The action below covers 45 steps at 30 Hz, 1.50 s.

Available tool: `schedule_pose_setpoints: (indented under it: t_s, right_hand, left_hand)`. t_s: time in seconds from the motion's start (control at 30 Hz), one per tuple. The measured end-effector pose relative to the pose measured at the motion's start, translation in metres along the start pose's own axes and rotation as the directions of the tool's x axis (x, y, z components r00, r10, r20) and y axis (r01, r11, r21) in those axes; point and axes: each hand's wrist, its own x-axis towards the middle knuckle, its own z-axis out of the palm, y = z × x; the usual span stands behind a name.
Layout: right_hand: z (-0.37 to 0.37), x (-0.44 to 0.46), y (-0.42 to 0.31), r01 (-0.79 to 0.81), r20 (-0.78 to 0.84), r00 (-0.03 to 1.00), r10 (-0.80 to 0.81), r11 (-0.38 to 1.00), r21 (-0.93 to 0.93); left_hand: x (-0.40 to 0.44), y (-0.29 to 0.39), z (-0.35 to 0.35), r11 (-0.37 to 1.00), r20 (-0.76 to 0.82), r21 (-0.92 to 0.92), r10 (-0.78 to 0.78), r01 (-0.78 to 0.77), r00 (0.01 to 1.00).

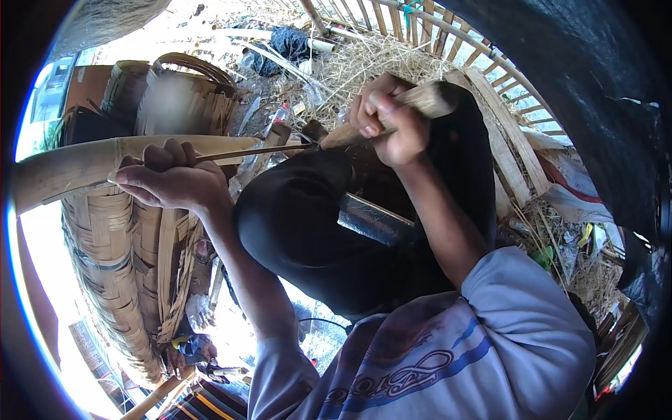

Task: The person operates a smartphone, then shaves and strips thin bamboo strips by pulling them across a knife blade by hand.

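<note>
Handle (430, 100) — w/in R fingers (367, 117), thin strip (259, 150) — w/in L fingers (159, 155)

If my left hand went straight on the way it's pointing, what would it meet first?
Probably the thick bamboo pole, which your left hand overlaps in view; whether they already touch is unclear.

dry straw (392, 61) lies beside a slatted fence (442, 33), near a black plastic bag (290, 43).
</note>
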Motion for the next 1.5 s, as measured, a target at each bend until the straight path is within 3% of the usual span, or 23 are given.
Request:
schedule_pose_setpoints:
  t_s: [0.07,0.2,0.3,0.33,0.4,0.43,0.47,0.53,0.57,0.67,0.73,0.87,0.93,0.97,1.0,1.07,1.1,1.13,1.27,1.33,1.4,1.43,1.5]
  right_hand:
    - [-0.020,-0.014,0.032,-0.140,-0.109,0.988,0.110,0.935,-0.325]
    - [-0.021,-0.002,0.042,-0.151,-0.151,0.982,0.113,0.951,-0.270]
    - [-0.005,0.002,0.016,-0.019,-0.041,0.999,0.022,0.995,0.093]
    - [-0.008,-0.002,0.019,-0.029,-0.043,0.999,0.033,0.995,0.090]
    - [-0.019,-0.015,0.034,-0.122,-0.133,0.986,0.103,0.981,-0.148]
    - [-0.036,-0.020,0.056,-0.025,-0.073,0.997,-0.002,0.933,-0.359]
    - [-0.041,-0.025,0.071,-0.074,-0.139,0.990,0.008,0.873,-0.482]
    - [-0.043,-0.023,0.068,-0.131,-0.112,0.990,0.083,0.821,-0.555]
    - [-0.037,-0.018,0.060,-0.134,-0.113,0.990,0.085,0.821,-0.555]
    - [-0.029,-0.008,0.033,-0.093,-0.118,0.989,0.087,0.995,-0.044]
    - [-0.032,-0.008,0.036,-0.054,-0.087,0.995,0.051,0.998,-0.025]
    - [-0.037,-0.003,0.047,-0.125,-0.129,0.987,0.100,0.971,-0.202]
    - [-0.030,0.003,0.032,-0.093,-0.038,0.996,0.087,0.975,-0.200]
    - [-0.024,0.005,0.021,-0.094,0.028,0.995,0.095,0.995,-0.015]
    - [-0.017,0.006,0.013,-0.047,0.029,0.998,0.047,0.999,-0.014]
    - [-0.024,-0.004,0.031,-0.064,-0.024,0.998,0.061,0.987,-0.146]
    - [-0.032,-0.009,0.038,-0.184,-0.055,0.983,0.176,0.907,-0.378]
    - [-0.047,-0.015,0.062,-0.061,-0.015,0.998,0.061,0.889,-0.454]
    - [-0.034,0.000,0.041,-0.201,-0.075,0.980,0.187,0.936,-0.288]
    - [-0.033,0.004,0.030,-0.109,0.016,0.994,0.111,0.990,-0.091]
    - [-0.033,-0.003,0.031,-0.125,-0.003,0.992,0.127,0.975,-0.182]
    - [-0.040,-0.009,0.044,-0.197,-0.064,0.980,0.186,0.923,-0.330]
    - [-0.051,-0.008,0.062,-0.190,-0.129,0.978,0.165,0.958,-0.214]
  left_hand:
    - [0.001,0.002,0.003,1.000,-0.030,0.026,-0.014,0.015,0.999]
    - [0.003,0.003,0.001,0.999,-0.050,0.029,-0.027,0.028,0.998]
    - [0.002,-0.001,-0.003,1.000,-0.033,-0.007,-0.018,0.017,0.999]
    - [0.002,-0.001,-0.002,1.000,-0.050,0.009,-0.005,0.006,0.999]
    - [-0.001,0.001,-0.003,1.000,-0.063,0.024,0.007,-0.005,0.998]
    - [-0.001,0.002,-0.001,0.999,-0.060,0.034,0.002,0.000,0.998]
    - [-0.001,0.004,0.001,0.999,-0.054,0.046,-0.004,0.006,0.999]
    - [-0.001,0.006,0.003,0.999,-0.045,0.041,-0.010,0.012,0.999]
    - [-0.002,0.005,0.001,0.998,-0.049,0.051,-0.020,0.022,0.999]
    - [-0.003,0.004,0.000,1.000,-0.020,0.013,-0.019,0.020,1.000]
    - [-0.002,0.002,-0.002,1.000,-0.022,0.023,-0.020,0.021,1.000]
    - [0.000,0.004,0.002,0.998,-0.039,0.061,-0.026,0.028,0.999]
    - [0.002,0.004,0.001,0.998,-0.041,0.057,-0.007,0.009,0.999]
    - [0.000,0.003,-0.002,0.998,-0.050,0.059,0.000,0.003,0.999]
    - [-0.003,0.002,-0.003,0.997,-0.057,0.074,-0.010,0.015,0.998]
    - [-0.003,0.003,0.001,0.998,-0.081,0.061,-0.001,0.006,0.997]
    - [-0.003,0.004,0.002,0.999,-0.083,0.050,0.002,0.002,0.997]
    - [-0.003,0.005,0.000,0.998,-0.068,0.070,-0.003,0.008,0.998]
    - [-0.003,0.006,-0.002,0.996,-0.083,0.093,0.004,0.004,0.997]
    - [-0.003,0.005,-0.002,0.995,-0.078,0.099,-0.002,0.009,0.997]
    - [-0.003,0.005,-0.005,0.995,-0.074,0.104,0.000,0.008,0.997]
    - [-0.003,0.006,-0.005,0.994,-0.053,0.105,-0.027,0.032,0.998]
    - [-0.001,0.007,0.001,0.996,-0.027,0.084,-0.037,0.039,0.999]
